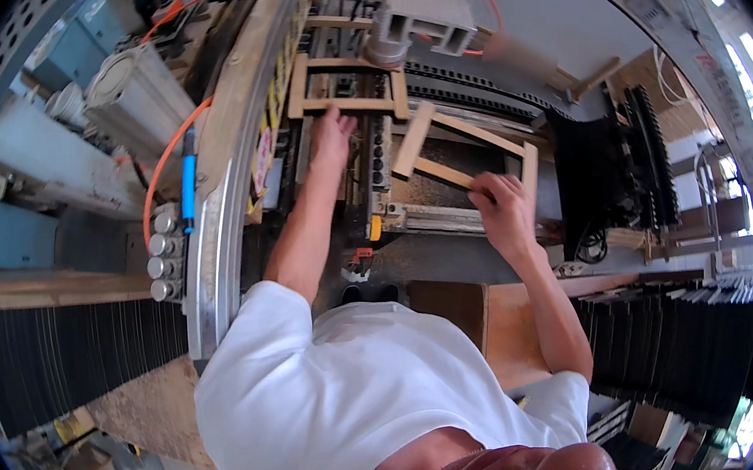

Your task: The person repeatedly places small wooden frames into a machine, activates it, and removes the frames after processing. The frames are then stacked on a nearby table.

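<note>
My right hand (505,206) is closed on the near rail of a light wooden frame (444,172), which lies tilted over the machine's right part. That frame has wide end pieces and two thin rails with dark inner edges. Farther off to the left, my left hand (331,138) reaches up to a second wooden frame (371,104). Its fingers are apart and meet that frame's near rail, or come very close to it. This second frame sits on the machine bed (379,156), just below a grey metal head (425,7).
A long metal-edged beam (221,178) runs along the left, with an orange hose (165,157) and round grey fittings (162,245). A black cable chain (651,157) stands at the right. Stacks of dark panels (676,340) flank me on both sides.
</note>
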`<move>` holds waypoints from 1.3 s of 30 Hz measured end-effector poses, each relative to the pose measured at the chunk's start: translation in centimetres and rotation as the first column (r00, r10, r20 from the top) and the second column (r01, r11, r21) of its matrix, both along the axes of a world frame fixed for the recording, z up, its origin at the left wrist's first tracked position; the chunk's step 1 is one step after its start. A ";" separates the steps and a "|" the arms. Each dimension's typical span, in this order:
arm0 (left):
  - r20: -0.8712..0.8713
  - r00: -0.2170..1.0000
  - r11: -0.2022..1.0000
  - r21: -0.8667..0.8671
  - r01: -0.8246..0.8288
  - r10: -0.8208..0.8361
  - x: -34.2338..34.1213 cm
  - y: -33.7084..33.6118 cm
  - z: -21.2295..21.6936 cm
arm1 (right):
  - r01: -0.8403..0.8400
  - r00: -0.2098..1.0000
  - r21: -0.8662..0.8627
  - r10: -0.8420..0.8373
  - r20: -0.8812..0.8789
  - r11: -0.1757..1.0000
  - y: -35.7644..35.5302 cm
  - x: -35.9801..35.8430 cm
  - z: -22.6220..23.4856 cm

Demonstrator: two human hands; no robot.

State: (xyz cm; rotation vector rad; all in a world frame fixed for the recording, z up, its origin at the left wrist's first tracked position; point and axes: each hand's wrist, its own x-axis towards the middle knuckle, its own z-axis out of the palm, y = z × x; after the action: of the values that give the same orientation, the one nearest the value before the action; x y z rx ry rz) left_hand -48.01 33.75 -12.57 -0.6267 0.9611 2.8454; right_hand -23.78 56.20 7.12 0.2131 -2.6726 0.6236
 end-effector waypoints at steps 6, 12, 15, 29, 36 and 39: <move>-0.206 0.961 0.976 0.075 0.205 -0.186 9.7 -2.9 0.9 | -0.275 0.958 -0.069 0.267 -0.103 0.959 -6.6 -10.5 -5.3; -0.216 0.972 0.979 0.162 0.125 -0.088 11.5 -2.7 2.1 | -0.378 0.926 0.006 0.378 0.008 0.926 -9.8 -14.1 -8.8; -0.199 0.980 0.984 0.169 0.053 -0.018 11.6 -2.4 1.8 | -0.443 0.896 0.067 0.441 0.044 0.894 -9.7 -15.0 -9.1; -0.124 0.992 0.995 -0.098 -0.023 0.011 30.5 -5.1 4.7 | -0.380 0.924 -0.008 0.379 -0.057 0.925 -11.2 -24.8 -13.0; -0.044 0.999 0.992 -0.124 0.001 -0.006 39.3 -7.8 6.2 | -0.350 0.924 0.397 0.382 -0.002 0.849 -12.7 -25.5 -11.0; -0.015 1.000 0.987 -0.161 -0.024 0.022 41.0 -9.9 5.7 | -0.307 0.927 0.579 0.374 0.004 0.755 -13.9 -26.5 -10.3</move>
State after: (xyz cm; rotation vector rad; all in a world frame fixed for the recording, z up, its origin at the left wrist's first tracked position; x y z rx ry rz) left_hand -6.99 23.83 -6.82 -0.6381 1.2033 2.8145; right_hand -50.25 42.28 -3.18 0.8940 -2.6482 -0.1297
